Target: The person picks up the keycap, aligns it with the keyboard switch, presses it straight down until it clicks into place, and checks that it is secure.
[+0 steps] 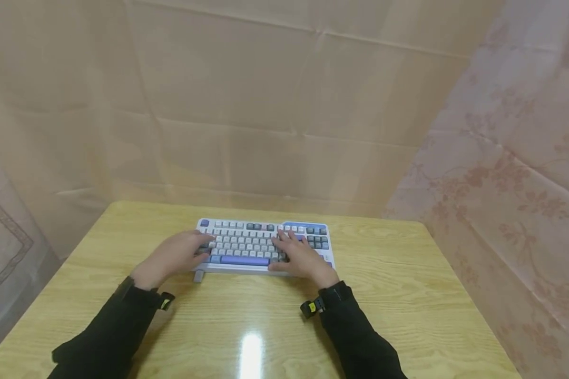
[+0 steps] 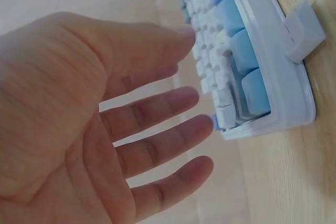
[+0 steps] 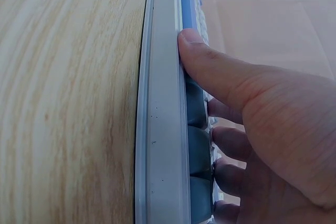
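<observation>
A white keyboard (image 1: 244, 247) with pale, dark grey and blue-violet keys lies on the wooden table. Over its left end reaches my left hand (image 1: 173, 256), fingers extended and holding nothing. In the left wrist view, its thumb (image 2: 181, 40) and fingertips overlap or come close to the white keys, beside light blue keys (image 2: 255, 92). My right hand (image 1: 303, 259) spreads over the right half. Its thumb (image 3: 191, 40) rests at the blue-violet space bar (image 1: 244, 260), and the other fingers bend over keys behind a row of dark keys (image 3: 198, 150). A small pale block (image 1: 198, 276) sits at the keyboard's front left edge.
The wooden table (image 1: 384, 295) extends on both sides and in front of the keyboard. A beige curtain (image 1: 246, 105) hangs behind it, with a flowered cloth (image 1: 512, 200) on the right. Black sleeves (image 1: 109, 326) with small wrist devices cover both forearms.
</observation>
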`<state>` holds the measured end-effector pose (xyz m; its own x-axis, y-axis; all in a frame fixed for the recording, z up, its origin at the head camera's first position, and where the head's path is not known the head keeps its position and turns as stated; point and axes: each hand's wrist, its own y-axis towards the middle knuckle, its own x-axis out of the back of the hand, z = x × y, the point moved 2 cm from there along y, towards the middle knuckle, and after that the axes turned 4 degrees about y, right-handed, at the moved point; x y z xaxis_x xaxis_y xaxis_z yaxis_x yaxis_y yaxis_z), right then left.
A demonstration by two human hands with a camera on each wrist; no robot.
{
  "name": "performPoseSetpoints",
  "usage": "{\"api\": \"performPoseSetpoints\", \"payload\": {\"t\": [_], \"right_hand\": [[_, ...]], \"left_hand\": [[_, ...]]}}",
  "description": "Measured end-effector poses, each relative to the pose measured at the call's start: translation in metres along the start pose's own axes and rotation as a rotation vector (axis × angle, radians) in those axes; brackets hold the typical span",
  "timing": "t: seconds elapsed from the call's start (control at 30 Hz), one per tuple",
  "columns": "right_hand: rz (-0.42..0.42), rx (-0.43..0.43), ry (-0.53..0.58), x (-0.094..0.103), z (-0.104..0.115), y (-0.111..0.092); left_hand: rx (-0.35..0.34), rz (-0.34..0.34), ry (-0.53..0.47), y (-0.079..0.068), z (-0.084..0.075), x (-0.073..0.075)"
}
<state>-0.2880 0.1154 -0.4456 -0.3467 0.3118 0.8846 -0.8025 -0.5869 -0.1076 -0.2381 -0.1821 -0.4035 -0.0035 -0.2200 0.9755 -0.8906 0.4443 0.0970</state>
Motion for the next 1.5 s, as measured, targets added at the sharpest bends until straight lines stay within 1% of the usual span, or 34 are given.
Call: {"api": "performPoseSetpoints", "payload": {"t": [0.13, 0.23, 0.37, 0.47, 0.6, 0.93, 1.2, 1.33, 1.5], "right_hand": [[0.004, 0.002, 0.004, 0.001, 0.000, 0.001], [-0.002, -0.003, 0.002, 0.001, -0.002, 0.001], [-0.010, -0.004, 0.001, -0.001, -0.003, 0.002], [-0.011, 0.004, 0.002, -0.001, -0.002, 0.003], [-0.011, -0.001, -0.008, -0.001, -0.002, 0.003], [-0.007, -0.001, -0.013, -0.001, -0.002, 0.003], [-0.010, -0.002, -0.014, 0.000, 0.001, 0.002], [-0.009, -0.005, -0.012, 0.000, 0.000, 0.002], [-0.012, 0.000, -0.015, -0.001, -0.002, 0.003]], "left_hand": [[0.046, 0.054, -0.086, -0.014, -0.001, -0.001], [0.069, 0.080, -0.133, -0.020, -0.001, -0.004], [0.098, 0.089, -0.131, -0.022, -0.002, -0.006], [0.137, 0.105, -0.126, -0.024, -0.002, -0.007], [0.156, 0.111, -0.128, -0.024, -0.002, -0.010], [0.157, 0.102, -0.094, -0.022, 0.002, -0.021], [0.163, 0.115, -0.078, -0.021, 0.001, -0.023], [0.157, 0.109, -0.070, -0.021, 0.000, -0.024], [0.159, 0.121, -0.074, -0.021, -0.002, -0.024]]}}
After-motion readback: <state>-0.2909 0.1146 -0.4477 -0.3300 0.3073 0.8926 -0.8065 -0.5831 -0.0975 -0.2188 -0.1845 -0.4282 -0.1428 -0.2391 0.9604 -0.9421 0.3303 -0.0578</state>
